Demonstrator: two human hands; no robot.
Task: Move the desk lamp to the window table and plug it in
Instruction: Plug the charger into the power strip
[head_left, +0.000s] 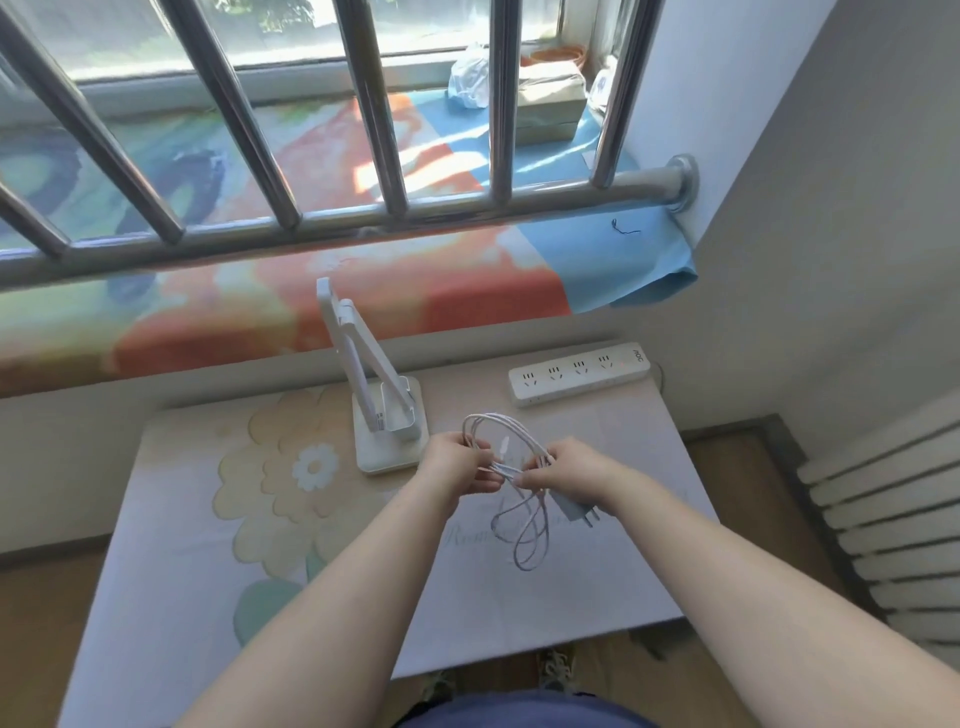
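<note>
While my left hand (462, 462) and right hand (563, 470) pinch the coiled cable (506, 469), the plug (574, 509) hangs under the right, nearer that far-right power strip (579, 373).

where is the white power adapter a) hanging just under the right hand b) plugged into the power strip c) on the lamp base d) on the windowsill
a: the power adapter hangs from the coiled cable below the right hand; the power strip has nothing plugged in
</note>
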